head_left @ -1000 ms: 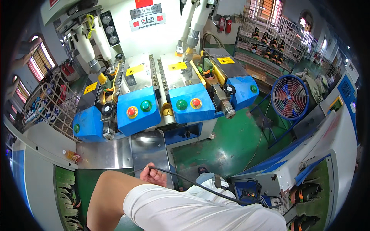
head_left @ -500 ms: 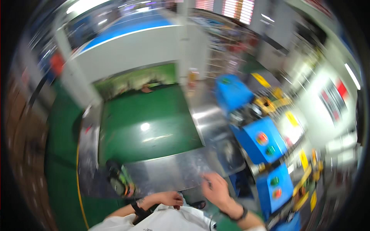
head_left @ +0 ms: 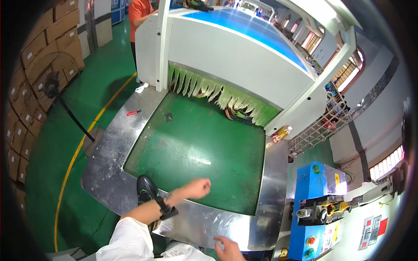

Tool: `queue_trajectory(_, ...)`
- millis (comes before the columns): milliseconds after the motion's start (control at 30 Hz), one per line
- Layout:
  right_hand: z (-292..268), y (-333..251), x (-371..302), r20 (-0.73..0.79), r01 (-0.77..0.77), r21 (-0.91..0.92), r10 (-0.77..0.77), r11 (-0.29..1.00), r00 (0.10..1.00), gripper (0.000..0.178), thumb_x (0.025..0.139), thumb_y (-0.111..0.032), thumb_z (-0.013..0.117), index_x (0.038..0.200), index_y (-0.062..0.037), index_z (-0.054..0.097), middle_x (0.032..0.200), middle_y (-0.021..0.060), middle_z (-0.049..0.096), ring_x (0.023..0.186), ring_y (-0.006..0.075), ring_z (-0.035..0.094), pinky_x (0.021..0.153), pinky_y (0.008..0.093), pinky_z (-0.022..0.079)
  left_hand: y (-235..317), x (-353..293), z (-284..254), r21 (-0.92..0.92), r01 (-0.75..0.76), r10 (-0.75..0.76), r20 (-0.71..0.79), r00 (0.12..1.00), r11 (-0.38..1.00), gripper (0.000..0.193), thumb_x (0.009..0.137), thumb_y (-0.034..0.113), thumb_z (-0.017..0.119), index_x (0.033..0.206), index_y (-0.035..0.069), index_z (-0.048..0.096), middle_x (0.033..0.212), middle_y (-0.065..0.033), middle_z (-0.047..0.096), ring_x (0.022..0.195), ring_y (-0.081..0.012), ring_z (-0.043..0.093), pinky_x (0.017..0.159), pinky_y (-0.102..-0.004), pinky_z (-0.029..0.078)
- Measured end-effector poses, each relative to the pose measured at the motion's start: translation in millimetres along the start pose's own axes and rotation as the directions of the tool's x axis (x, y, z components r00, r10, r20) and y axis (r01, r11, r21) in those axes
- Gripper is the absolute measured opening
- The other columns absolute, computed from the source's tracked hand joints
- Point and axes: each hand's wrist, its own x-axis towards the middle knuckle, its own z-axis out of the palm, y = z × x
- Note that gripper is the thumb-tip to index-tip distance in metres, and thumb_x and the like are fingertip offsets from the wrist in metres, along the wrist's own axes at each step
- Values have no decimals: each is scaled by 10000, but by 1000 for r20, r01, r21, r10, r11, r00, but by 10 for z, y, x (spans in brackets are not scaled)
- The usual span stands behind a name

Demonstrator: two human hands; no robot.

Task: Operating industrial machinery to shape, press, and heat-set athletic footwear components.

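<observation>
My left hand (head_left: 197, 188) hovers over the near part of the green conveyor belt (head_left: 191, 148), its fingers curled into a loose fist with nothing visible in them. A black shoe (head_left: 147, 188) stands on the metal border by the belt's near left corner, partly hidden behind my left forearm. At the lower edge, my right hand (head_left: 228, 249) is above the near metal border (head_left: 209, 224), fingers apart and holding nothing that shows; the picture cuts it off at the wrist. Dark footwear (head_left: 237, 116) pokes out under the green strip curtain (head_left: 217, 93) at the belt's far end.
A blue-and-white machine (head_left: 309, 217) with red and green buttons stands at right. A yellowish bottle (head_left: 281, 134) and a red-handled tool (head_left: 133, 112) lie beside the belt. Left are a standing fan (head_left: 52, 87) and stacked cartons (head_left: 26, 117). A person in orange (head_left: 138, 19) stands beyond.
My view has swung left, so the blue machine sits farther right. My left hand has reached forward over the belt, its forearm now crossing the shoe. My right hand is lower in view.
</observation>
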Motion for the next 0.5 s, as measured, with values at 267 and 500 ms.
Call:
queue_trajectory(267,-824,-895,2737,-89,166,-81,-173,983,981,212,878,-182,626,1021,-26,624,689,127,644,599,168,643,558,326,499,-1876,1018,-1568,501,-123,353,-395,848,857,279,836,169,584,1071,18,582,1086,-164,597,999,-359,574,868,-444,466)
queue_trajectory(500,-474,-965,6053,477,656,-674,-478,339,737,293,829,-176,583,1081,-33,542,1032,174,577,978,346,563,814,447,498,-2802,902,-1686,534,112,188,-476,859,838,447,815,220,614,1188,-18,547,1348,-177,468,1273,-337,431,1056,-456,347)
